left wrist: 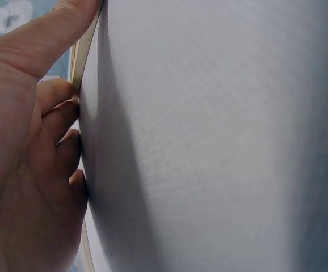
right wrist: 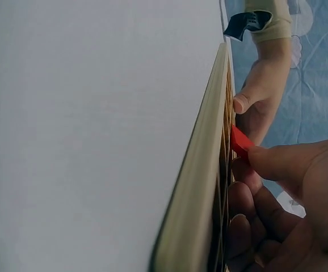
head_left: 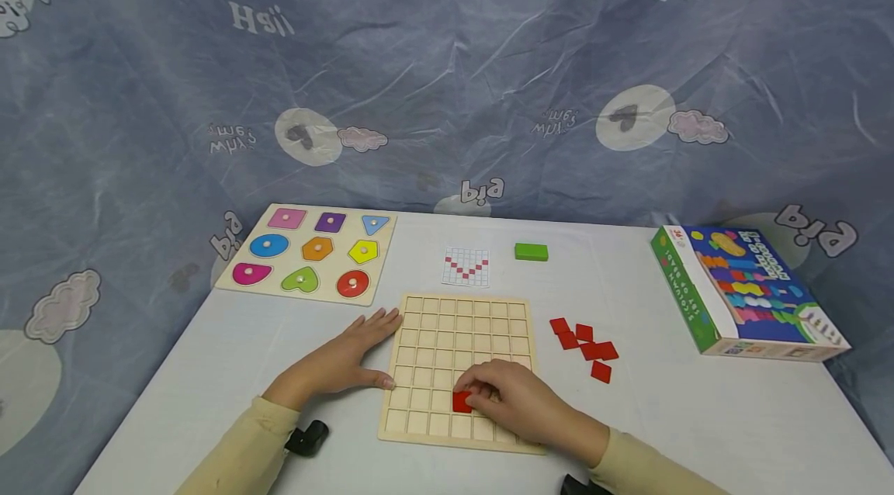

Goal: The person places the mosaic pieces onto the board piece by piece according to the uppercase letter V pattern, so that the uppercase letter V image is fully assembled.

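Observation:
A wooden grid board [head_left: 426, 359] lies flat on the white table. My right hand [head_left: 513, 402] is over its lower half and pinches a red square tile [head_left: 461, 402] between thumb and finger. In the right wrist view the red tile [right wrist: 240, 141] is tilted, one edge down at the grid. My left hand [head_left: 342, 359] rests at the board's left edge, fingers spread and thumb touching the rim. Several loose red tiles [head_left: 590, 351] lie right of the board. Beyond the board is a small pattern card [head_left: 466, 268], a white grid with red squares in a V.
A shape puzzle board [head_left: 331, 289] with knobbed coloured pieces lies at the back left. A green block [head_left: 531, 252] sits right of the card. At the far right is a colourful game box [head_left: 750, 293]. Behind the table hangs a blue patterned cloth [head_left: 447, 76].

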Motion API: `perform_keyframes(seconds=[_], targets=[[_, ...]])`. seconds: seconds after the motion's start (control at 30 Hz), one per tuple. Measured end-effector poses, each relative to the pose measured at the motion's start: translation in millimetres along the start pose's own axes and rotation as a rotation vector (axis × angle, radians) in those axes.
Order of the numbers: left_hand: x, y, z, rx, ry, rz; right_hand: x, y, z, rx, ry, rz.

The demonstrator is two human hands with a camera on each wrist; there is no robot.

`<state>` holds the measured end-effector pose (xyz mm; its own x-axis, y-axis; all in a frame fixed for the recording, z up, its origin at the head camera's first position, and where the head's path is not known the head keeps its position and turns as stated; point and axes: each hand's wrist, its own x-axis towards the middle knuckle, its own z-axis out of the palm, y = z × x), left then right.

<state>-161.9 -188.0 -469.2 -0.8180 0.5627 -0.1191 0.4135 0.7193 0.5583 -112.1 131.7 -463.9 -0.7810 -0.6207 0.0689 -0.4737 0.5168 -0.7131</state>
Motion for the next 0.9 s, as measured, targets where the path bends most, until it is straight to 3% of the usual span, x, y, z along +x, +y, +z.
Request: perform_keyframes(seconds=[0.9], targets=[[0.7,-1.7,0.9,0.010,0.000,0.004,-0.6,-3.5,0.9,-0.140,-0.033,0.002]])
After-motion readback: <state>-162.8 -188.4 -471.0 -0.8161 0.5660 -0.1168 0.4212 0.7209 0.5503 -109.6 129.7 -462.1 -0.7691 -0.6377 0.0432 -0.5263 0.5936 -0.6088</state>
